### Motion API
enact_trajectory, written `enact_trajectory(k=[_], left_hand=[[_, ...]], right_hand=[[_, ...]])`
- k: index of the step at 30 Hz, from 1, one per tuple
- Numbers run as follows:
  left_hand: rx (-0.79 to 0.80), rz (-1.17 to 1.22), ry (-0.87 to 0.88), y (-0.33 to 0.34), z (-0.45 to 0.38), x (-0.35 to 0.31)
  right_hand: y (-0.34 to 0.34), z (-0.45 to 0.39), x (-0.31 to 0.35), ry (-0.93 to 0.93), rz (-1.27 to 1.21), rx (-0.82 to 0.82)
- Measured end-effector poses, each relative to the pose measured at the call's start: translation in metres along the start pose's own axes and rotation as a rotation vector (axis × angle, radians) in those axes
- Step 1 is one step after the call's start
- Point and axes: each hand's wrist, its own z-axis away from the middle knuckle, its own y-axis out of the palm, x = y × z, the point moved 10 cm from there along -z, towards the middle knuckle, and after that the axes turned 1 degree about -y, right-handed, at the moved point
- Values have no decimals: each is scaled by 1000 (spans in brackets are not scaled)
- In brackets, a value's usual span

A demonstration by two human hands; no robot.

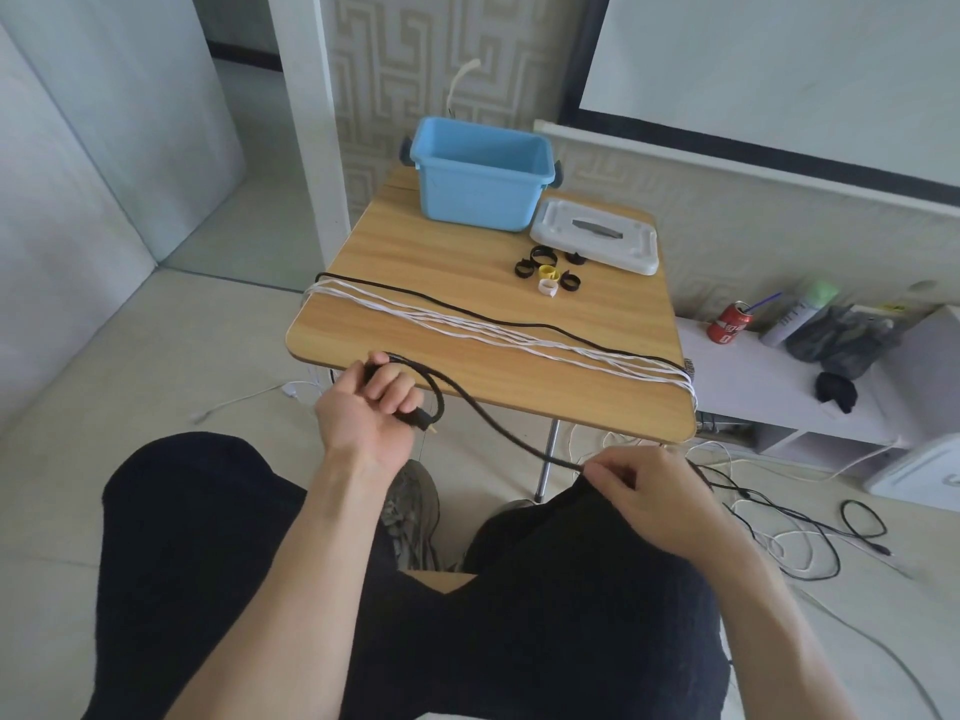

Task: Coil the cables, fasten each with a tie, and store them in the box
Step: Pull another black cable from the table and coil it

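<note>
Hands occupy the lower half of the frame, above the person's dark-clad knees. The left hand [366, 407] is at centre left, fingers curled shut around the plug end of a black cable [483, 415], with one small loop started in the fist. The right hand [657, 493] is at lower right of centre, thumb and forefinger pinching the same cable where it runs off toward the floor.

Beyond the hands, the wooden table [426, 246] fills the middle of the frame. A bundle of white cables [498, 332] lies diagonally across it, with a second black cable [441, 298] alongside; both hang over the edges. Further back, loose ties [550, 272] in black, yellow and white sit near centre. The white lid [597, 236] lies beside them, touching the blue box [480, 174] at upper centre. The box is open; its interior is not visible enough to tell if it holds anything.

Judgement: coiling is at its first loop; no cable appears tied.

Hazards:
- The trailing length joins a tangle of cables [795, 532] on the floor at right. Pulling may snag or knot it.
- Uneven loops may twist and spring apart before a tie is fitted.
- Ties lie out of easy reach, so releasing one hand risks losing the coil.
- Draped cables may be dragged off the table.
</note>
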Motion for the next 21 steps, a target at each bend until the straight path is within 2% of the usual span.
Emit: enact_trajectory(k=[3, 7, 10, 13, 15, 17, 21], left_hand=[[59, -100, -51, 10, 0, 13], [170, -502, -101, 19, 4, 32], [324, -855, -99, 26, 12, 49], [524, -1328, -158, 28, 24, 69], [630, -1483, -230, 26, 30, 79], [680, -1468, -337, 25, 38, 86], [767, -1289, -542, 27, 53, 103]], right_hand=[[23, 7, 28, -42, 87, 134], [54, 29, 75, -206, 154, 356], [55, 33, 95, -270, 141, 399], [27, 22, 100, -286, 119, 247], [-3, 14, 97, -287, 80, 51], [-29, 9, 88, -258, -17, -124], [-48, 1, 66, -154, -194, -279]])
